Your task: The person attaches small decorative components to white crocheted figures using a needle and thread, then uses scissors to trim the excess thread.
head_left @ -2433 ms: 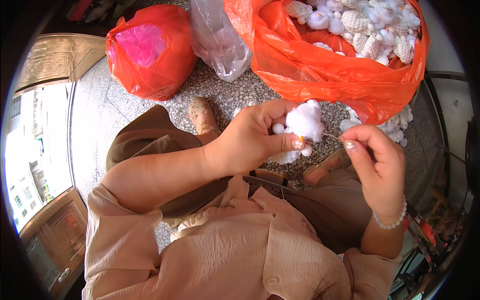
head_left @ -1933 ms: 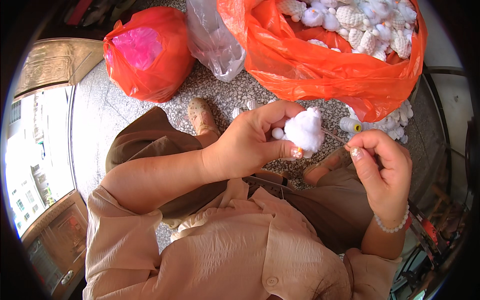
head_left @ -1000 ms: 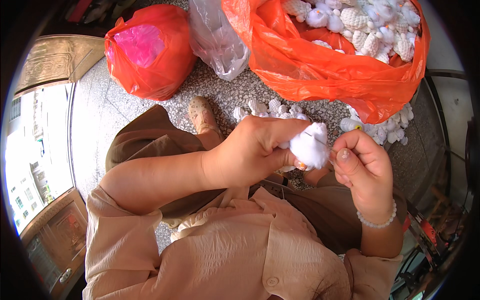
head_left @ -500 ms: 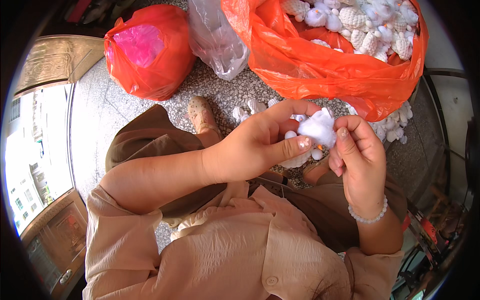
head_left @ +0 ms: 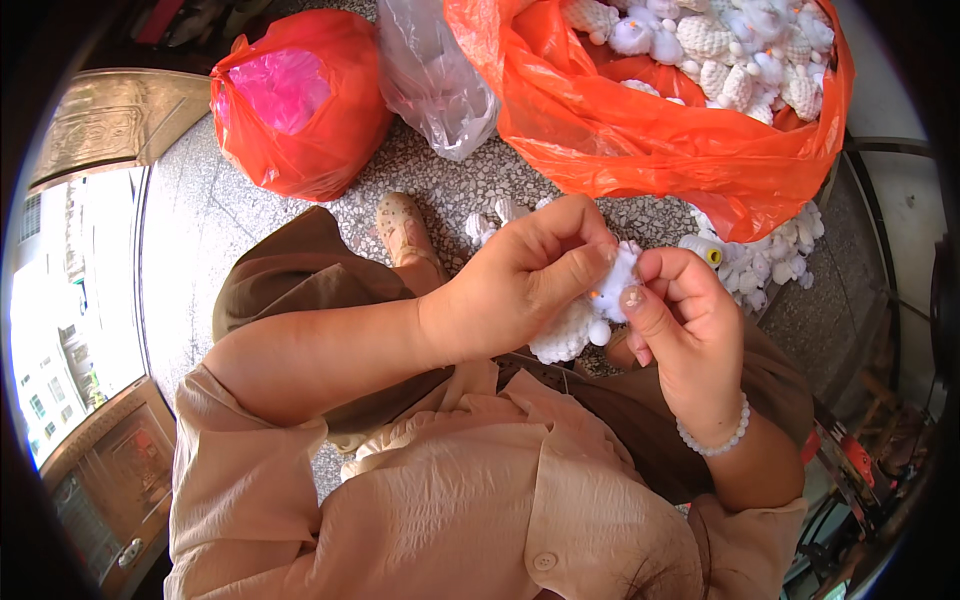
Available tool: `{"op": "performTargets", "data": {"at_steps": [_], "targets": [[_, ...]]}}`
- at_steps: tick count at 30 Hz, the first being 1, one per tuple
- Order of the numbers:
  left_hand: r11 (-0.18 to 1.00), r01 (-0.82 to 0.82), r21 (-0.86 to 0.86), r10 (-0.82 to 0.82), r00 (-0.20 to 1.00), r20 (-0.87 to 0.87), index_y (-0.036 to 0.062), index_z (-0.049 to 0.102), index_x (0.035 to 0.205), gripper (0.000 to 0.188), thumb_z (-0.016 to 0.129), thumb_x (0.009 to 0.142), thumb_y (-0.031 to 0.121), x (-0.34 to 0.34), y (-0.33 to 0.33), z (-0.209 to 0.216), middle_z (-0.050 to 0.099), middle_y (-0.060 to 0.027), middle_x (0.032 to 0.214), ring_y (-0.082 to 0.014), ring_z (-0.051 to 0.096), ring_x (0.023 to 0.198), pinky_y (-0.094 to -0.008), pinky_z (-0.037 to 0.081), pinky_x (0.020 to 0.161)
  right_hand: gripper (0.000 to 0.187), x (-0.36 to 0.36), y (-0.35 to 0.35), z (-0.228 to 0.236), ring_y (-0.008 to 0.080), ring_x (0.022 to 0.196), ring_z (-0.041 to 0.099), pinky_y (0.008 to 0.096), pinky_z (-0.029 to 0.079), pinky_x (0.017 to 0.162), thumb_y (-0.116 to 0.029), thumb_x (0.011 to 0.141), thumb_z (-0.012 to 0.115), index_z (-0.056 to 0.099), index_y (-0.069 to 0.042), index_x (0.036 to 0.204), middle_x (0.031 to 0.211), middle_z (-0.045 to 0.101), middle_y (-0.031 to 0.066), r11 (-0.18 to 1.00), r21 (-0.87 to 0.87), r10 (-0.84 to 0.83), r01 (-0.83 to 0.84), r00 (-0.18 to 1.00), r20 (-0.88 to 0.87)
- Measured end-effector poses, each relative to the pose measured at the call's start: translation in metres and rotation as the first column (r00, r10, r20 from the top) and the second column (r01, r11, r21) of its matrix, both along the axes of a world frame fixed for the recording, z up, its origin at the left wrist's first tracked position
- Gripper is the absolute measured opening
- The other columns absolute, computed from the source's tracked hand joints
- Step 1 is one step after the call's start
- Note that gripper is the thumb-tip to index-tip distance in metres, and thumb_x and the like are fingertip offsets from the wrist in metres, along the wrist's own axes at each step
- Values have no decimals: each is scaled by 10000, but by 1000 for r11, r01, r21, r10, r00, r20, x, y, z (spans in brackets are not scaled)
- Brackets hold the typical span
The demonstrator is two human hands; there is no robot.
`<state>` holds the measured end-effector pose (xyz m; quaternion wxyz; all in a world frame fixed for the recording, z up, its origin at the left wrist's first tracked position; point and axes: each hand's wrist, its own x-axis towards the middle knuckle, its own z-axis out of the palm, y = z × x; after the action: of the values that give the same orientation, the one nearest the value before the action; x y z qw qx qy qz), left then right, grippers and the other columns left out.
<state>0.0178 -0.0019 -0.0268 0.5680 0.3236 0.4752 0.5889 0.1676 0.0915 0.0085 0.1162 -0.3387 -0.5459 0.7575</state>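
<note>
Between my two hands is a small white plush toy (head_left: 614, 287) with a fluffy head, a tiny orange beak and small white pompoms. Its knobbly crocheted body (head_left: 563, 335) hangs below the fingers. My left hand (head_left: 530, 275) pinches the head's left side between thumb and forefinger. On the opposite side, my right hand (head_left: 690, 325) grips the fluff with thumb and bent fingers; a beaded bracelet circles that wrist. Whether the fingertips hold anything smaller is hidden.
A large orange plastic bag (head_left: 660, 150) full of similar white toys (head_left: 710, 40) stands ahead. More white pieces (head_left: 775, 265) lie on the speckled floor beside a white roll with a yellow end (head_left: 704, 249). A tied red bag (head_left: 355, 120) and a clear bag (head_left: 435, 85) sit left.
Both hands have shifted slightly, the right one left and downward. The toy has turned and tilted, bringing its beak and crocheted body into view. The roll on the floor is now uncovered.
</note>
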Motion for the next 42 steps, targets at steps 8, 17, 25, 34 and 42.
{"op": "performTargets", "data": {"at_steps": [8,17,25,34,42], "targets": [[975,121,-186,-52,940,338,12,465,1012,179,480,834,8,-7,2,16,561,-76,992,-126,551,900,-250,443,764,93,4,6,-2,8,629,432,155,363,542,-61,885,573,527,-6,944,738,525,-30,1000,-8,2,-2,1000,8],[983,73,-166,-6,928,372,15,478,1010,185,490,829,-21,-6,-1,5,578,-82,975,-123,571,848,-262,459,736,102,3,3,-3,20,669,467,167,408,601,-38,871,586,526,8,940,747,537,-19,999,21,42,-44,998,51],[976,126,-177,-60,939,339,24,505,1022,207,559,828,-24,-10,0,9,580,-55,987,-118,569,894,-250,464,761,221,4,1,-9,28,659,471,170,411,605,-9,824,638,505,9,1000,710,527,-9,988,153,-8,10,1000,-11],[967,197,-159,-139,938,318,-2,551,1065,304,647,781,-56,-9,-3,12,605,-64,1010,-107,581,909,-237,481,773,325,6,0,-8,80,653,504,212,438,628,-111,783,705,531,3,1033,729,530,40,956,293,-1,10,999,-32],[943,218,-252,-198,975,102,0,561,1039,294,667,768,-36,-13,2,13,618,-50,967,-87,590,855,-215,483,719,172,5,26,-14,194,859,513,286,435,726,-135,783,689,561,-23,804,981,495,116,618,783,216,-70,973,-83]]}}
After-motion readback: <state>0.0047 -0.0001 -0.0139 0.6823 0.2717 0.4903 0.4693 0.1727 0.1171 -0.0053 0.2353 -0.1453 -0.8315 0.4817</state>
